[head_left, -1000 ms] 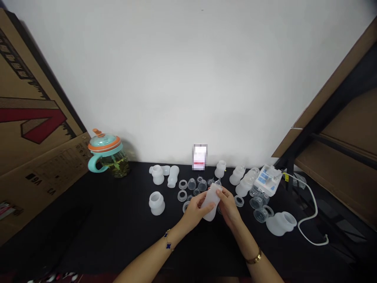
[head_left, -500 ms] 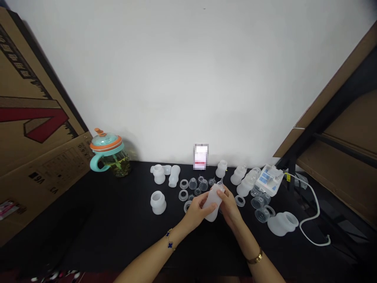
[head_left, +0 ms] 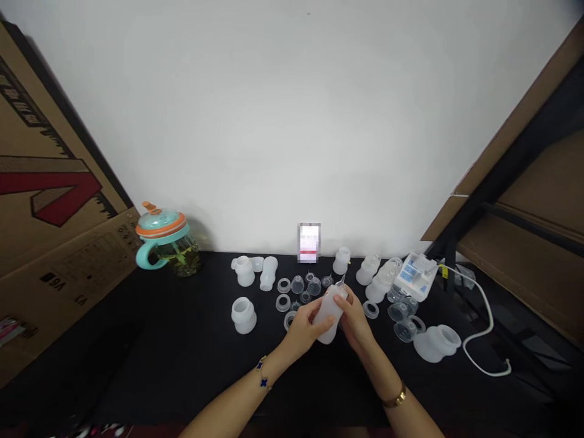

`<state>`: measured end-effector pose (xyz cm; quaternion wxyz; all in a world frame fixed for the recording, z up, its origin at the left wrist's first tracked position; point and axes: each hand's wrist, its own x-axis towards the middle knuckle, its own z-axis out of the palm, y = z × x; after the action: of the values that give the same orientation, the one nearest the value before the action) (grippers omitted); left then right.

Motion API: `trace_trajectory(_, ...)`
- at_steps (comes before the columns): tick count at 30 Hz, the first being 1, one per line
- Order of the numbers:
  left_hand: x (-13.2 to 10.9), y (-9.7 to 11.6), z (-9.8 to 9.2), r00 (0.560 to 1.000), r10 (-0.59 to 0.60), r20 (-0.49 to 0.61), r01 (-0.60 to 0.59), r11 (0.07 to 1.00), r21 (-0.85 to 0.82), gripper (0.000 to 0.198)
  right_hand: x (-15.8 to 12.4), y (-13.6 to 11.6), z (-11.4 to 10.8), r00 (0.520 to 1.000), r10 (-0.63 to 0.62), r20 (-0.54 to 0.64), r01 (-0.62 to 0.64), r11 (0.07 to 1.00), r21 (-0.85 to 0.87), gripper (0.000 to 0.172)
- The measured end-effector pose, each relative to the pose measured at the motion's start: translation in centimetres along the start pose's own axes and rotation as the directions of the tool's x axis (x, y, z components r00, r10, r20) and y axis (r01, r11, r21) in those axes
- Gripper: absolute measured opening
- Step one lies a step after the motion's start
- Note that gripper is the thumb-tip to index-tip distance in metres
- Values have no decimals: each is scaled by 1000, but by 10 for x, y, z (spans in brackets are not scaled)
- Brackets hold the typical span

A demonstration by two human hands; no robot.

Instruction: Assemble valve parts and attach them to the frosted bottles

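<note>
Both my hands hold one translucent white bottle [head_left: 329, 313] just above the black table [head_left: 159, 353], tilted with its neck pointing up and to the right. My left hand [head_left: 305, 331] wraps the bottle's lower body. My right hand [head_left: 354, 321] grips the bottle near its top, where a small clear part sticks out. Around the hands lie several clear rings [head_left: 283, 286] and clear caps [head_left: 297, 284].
More white bottles [head_left: 243, 315] stand left and behind, others [head_left: 368, 269] to the right with a wide white one [head_left: 437, 344]. A white device [head_left: 415, 277] with a white cable [head_left: 483, 340] lies right. A teal and orange jug [head_left: 166, 240] stands far left by cardboard boxes [head_left: 50, 201].
The bottle has tipped a little more upright between my hands, and my right hand has shifted up towards its neck. The view has wobbled slightly.
</note>
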<state>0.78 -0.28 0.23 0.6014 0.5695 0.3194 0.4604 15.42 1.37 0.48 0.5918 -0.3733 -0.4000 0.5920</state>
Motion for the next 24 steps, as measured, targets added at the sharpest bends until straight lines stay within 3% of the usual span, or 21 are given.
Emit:
trace_trajectory(12, -3, 6, 3, 1000, 12, 10, -12, 1000, 5, 49, -1, -1, 1, 1000, -4, 6, 4, 1000, 4, 32)
trace_trajectory(18, -3, 3, 1, 997, -5, -73, 7, 1000, 28, 51, 2, 1, -3, 999, 32, 41, -31, 999, -14, 30)
trace_trajectory(24, 2, 2, -3, 987, -31, -156, 4, 985, -172, 51, 1, -1, 2, 991, 66, 115, -68, 998, 16, 36)
